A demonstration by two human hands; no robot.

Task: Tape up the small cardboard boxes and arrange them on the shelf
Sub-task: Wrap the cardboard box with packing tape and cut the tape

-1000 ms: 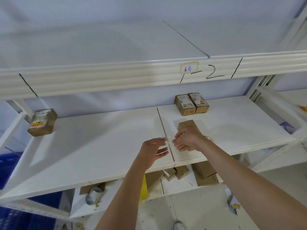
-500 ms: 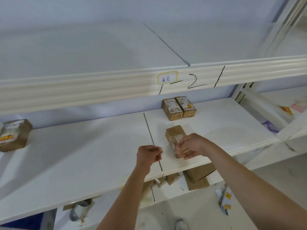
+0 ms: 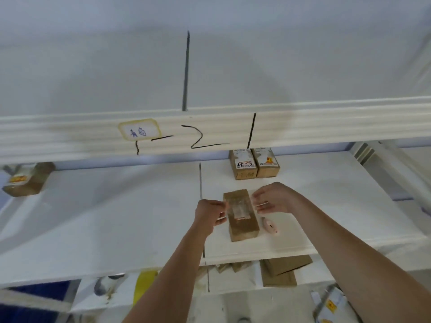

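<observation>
1. Box (image 3: 241,215) flat on shelf (image 3: 116,217), directly between both hands, long axis running away from body.
2. Left hand (image 3: 210,214) just left of box, fingers curled, pinching left end of clear tape (image 3: 239,209).
3. Right hand (image 3: 274,198) just right of box, fingertips pinching what looks like the other tape end; too blurred to confirm contact.
4. Tape stretched crosswise over box top, near middle; cannot tell whether already stuck down.
5. Step in hand, as judged: laying strip across top seam.
6. To do well: keep strip taut and level, lower centre first onto seam, then wrap ends down both side walls evenly.
7. Press from middle outward to avoid bubbles and creases; no twisting at ends.
8. Box free on shelf, so likely to slide under one-sided pull; balance pull left and right.
9. Small pink object (image 3: 270,226) below right hand, just beside box; likely a cutter, not certain. Worth keeping clear of tape.
10. Two labelled boxes (image 3: 254,164) beyond right hand, touching side by side at shelf back: probable row to join.
11. Another box (image 3: 28,183) far left of left hand, well apart.
</observation>
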